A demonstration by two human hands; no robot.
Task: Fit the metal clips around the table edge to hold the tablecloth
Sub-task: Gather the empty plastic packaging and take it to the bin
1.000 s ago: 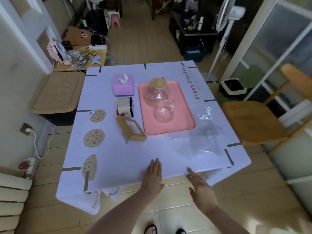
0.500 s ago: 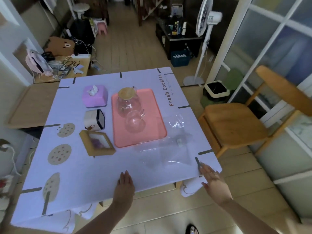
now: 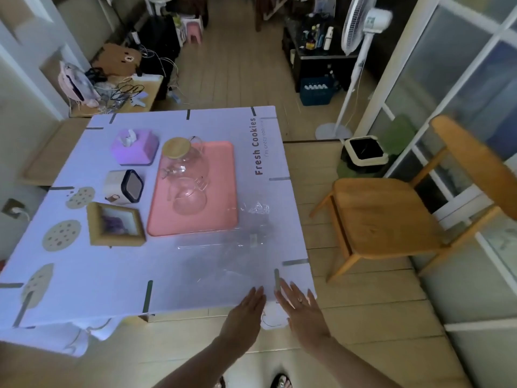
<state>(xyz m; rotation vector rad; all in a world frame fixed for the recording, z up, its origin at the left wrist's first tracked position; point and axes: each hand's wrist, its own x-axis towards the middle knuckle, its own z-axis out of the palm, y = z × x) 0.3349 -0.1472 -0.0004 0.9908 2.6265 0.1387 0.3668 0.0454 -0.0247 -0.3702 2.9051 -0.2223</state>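
Note:
A pale lilac tablecloth [image 3: 117, 264] with cookie prints covers the square table. Several dark metal clips sit around its edge, among them one at the near right corner [image 3: 276, 279], one on the right side [image 3: 295, 262] and one at the near middle [image 3: 147, 296]. My left hand [image 3: 244, 317] lies flat with straight fingers at the near edge, just left of the corner clip. Right beside that clip, my right hand [image 3: 303, 309] rests on the cloth with its fingers spread. Neither hand holds anything.
On the cloth stand a pink tray [image 3: 223, 175] with a glass jug [image 3: 183, 161] and cup, a purple tissue box [image 3: 134, 147], a small white box [image 3: 124, 187], a wooden frame [image 3: 114, 224] and a clear plastic bag [image 3: 240, 242]. A wooden chair [image 3: 391, 217] stands to the right.
The view has swung to the right and nearer to the corner. My left hand has slid right along the near edge to join my right hand at the corner clip.

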